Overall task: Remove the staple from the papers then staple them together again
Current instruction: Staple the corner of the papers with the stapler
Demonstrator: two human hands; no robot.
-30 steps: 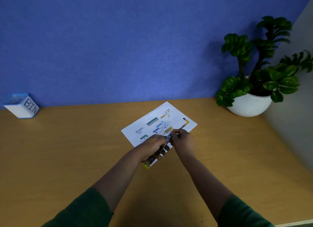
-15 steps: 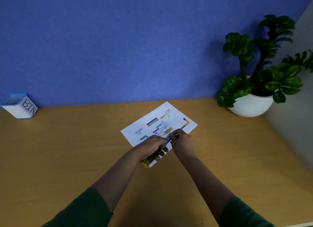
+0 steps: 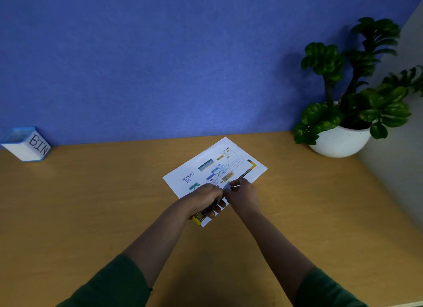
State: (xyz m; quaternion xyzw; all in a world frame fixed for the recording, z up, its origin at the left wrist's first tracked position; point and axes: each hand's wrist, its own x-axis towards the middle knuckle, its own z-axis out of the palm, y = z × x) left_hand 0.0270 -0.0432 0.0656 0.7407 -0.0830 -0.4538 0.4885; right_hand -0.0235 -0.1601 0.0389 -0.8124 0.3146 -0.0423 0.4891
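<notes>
Yellow plastic shows at the rear of the stapler [image 3: 207,211], which we grip in our left hand [image 3: 204,198], fingers curled round its body. Our right hand [image 3: 242,195] pinches something small and pale at the stapler's nose; we cannot tell what. Both hands work over the near edge of the papers [image 3: 212,167], which lie flat on the desk [image 3: 91,203], with the bin [image 3: 27,145] toward ten o'clock and the plant [image 3: 352,96] toward two. We judge the sheets light, limp and easily torn, so they want pinning near the corner. The stapler is stiff; hold it mid-body.
</notes>
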